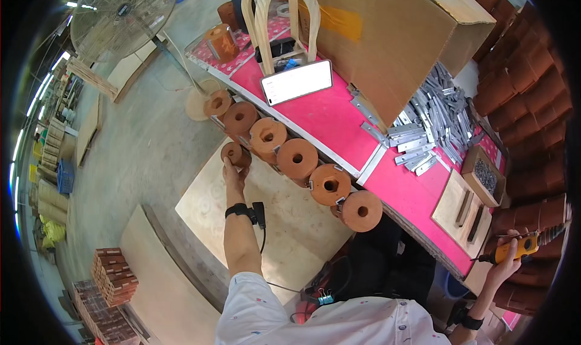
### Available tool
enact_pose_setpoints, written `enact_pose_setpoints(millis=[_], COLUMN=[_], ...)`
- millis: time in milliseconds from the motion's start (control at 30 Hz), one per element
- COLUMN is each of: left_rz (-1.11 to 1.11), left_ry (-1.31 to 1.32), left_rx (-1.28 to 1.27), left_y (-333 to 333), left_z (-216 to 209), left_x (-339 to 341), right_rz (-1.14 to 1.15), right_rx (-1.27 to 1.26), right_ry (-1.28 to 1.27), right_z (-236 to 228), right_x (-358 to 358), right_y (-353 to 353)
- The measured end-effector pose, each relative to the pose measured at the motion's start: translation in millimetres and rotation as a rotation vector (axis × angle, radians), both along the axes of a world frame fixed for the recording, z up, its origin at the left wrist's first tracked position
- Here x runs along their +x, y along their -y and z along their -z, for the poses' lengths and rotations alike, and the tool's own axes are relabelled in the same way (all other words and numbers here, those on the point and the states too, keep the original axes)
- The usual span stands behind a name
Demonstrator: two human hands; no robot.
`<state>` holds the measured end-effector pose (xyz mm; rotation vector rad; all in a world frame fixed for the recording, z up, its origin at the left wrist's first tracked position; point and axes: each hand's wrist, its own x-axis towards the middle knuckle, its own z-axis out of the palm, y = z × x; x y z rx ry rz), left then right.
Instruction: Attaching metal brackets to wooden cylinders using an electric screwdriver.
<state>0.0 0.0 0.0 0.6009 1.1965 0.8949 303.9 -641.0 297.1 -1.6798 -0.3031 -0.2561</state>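
Note:
My left hand (233, 174) is closed around a reddish-brown round block (238, 152) with a hole in its top, over a pale wooden board (272, 209). Beside it, several similar brown round blocks (298, 158) form a row along the edge of a pink-topped bench (387, 191); small metal pieces show on the sides of some. Out at the far right, my right hand (507, 265) grips a yellow power screwdriver (518, 249) with a coiled cord, its dark tip directed left over the bench corner.
A pile of flat metal plates (433, 118) lies beside a large cardboard box (375, 30). Near them are a small box of screws (483, 174) and a wooden board with strips (455, 212). A phone (298, 82) leans on a wooden frame. Brown stacks (520, 97) stand right; a fan (124, 12) stands left.

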Motion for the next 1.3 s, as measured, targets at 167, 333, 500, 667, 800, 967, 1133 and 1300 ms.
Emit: enact_pose_setpoints(millis=[167,333,500,667,800,967,1133,1300], left_rz=[-0.06,0.098,0.799,1.643,1.945,1.892,1.782,1.447], left_ry=[-0.047,-0.085,-0.011,-0.275,-0.064,0.114,0.291,0.316], left_rx=[-0.013,0.118,0.155,0.134,0.251,0.99,1.404,1.548], left_y=[15,45,118,254,340,456,554,583], left_z=[-7,17,-45,-194,-240,-279,-269,-240], left_x=[11,6,-65,33,116,223,297,318], right_rz=[0.03,0.292,0.022,-0.16,-0.211,-0.103,0.083,0.101], right_rx=[-0.013,0.041,-0.052,0.043,-0.08,0.011,-0.03,0.012], right_ry=[0.057,-0.094,-0.109,-0.033,0.05,-0.102,0.031,0.019], right_z=[-1,0,-13,-18,-23,-42,-55,-55], right_x=[-12,-30,-29,-29,-33,-46,-46,-44], right_y=[-2,-3,-39,-34,-4,44,96,109])
